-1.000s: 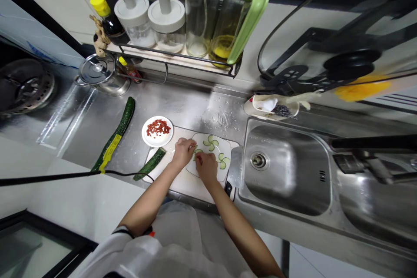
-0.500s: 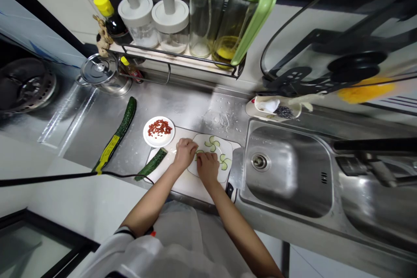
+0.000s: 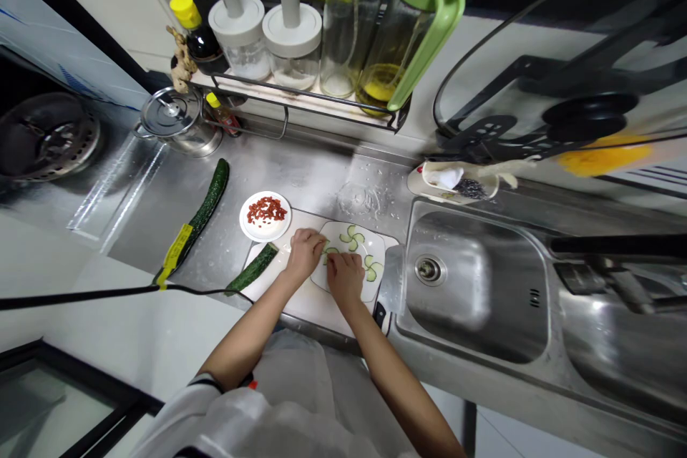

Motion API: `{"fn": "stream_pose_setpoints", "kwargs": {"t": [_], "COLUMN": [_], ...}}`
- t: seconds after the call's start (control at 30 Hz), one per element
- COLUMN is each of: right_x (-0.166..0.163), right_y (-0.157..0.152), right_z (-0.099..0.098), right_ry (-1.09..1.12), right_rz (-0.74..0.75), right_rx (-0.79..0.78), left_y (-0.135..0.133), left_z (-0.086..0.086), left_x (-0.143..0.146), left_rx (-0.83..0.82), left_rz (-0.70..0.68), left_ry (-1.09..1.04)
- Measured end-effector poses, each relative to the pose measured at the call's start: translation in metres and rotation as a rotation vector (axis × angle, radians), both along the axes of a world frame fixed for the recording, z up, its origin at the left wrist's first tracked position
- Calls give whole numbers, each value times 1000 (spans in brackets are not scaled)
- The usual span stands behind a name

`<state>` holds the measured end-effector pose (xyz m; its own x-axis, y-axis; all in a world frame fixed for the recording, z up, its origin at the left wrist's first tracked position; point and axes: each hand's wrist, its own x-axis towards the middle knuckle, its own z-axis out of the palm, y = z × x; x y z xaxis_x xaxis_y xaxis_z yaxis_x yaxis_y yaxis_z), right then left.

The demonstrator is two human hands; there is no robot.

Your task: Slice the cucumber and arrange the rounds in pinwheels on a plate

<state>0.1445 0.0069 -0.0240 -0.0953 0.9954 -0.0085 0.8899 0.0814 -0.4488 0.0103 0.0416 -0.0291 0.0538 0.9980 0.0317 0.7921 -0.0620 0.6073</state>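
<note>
My left hand (image 3: 303, 253) and my right hand (image 3: 344, 276) meet over the near left part of a white plate (image 3: 376, 247) that lies on a white cutting board (image 3: 300, 300). Both hands have their fingers pinched together on thin cucumber slices (image 3: 328, 252) there. Two pinwheel groups of cucumber slices (image 3: 352, 236) lie on the plate's far and right parts. A cut cucumber half (image 3: 252, 269) rests at the board's left edge. A small white dish of red berries (image 3: 265, 215) stands just beyond the board.
A whole cucumber (image 3: 200, 215) with a yellow label lies on the steel counter at left. A knife (image 3: 387, 279) lies between board and sink (image 3: 477, 286). A lidded steel pot (image 3: 174, 122) and a rack of bottles (image 3: 322, 36) stand at the back. A black cable (image 3: 107, 292) crosses the left foreground.
The view has drifted slightly, so everything sits a little to the right. Both hands stay on the same spot of the plate with only small finger movements.
</note>
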Motion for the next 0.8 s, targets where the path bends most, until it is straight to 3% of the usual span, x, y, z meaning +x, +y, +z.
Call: {"fn": "stream_pose_setpoints", "kwargs": {"t": [0.17, 0.4, 0.53, 0.8], "right_x": [11, 23, 22, 20], "right_y": [-9, -26, -31, -37], "right_z": [6, 12, 14, 13], "right_ry": [33, 84, 65, 38], "right_rz": [4, 78, 84, 114], "right_rx": [28, 51, 42, 28], "left_y": [-10, -22, -16, 3], "left_z": [12, 27, 29, 27], "left_x": [-19, -62, -87, -121], "left_rx": [64, -9, -102, -179], "left_rz": [92, 409, 540, 657], "left_ry": [-16, 184, 318, 446]}}
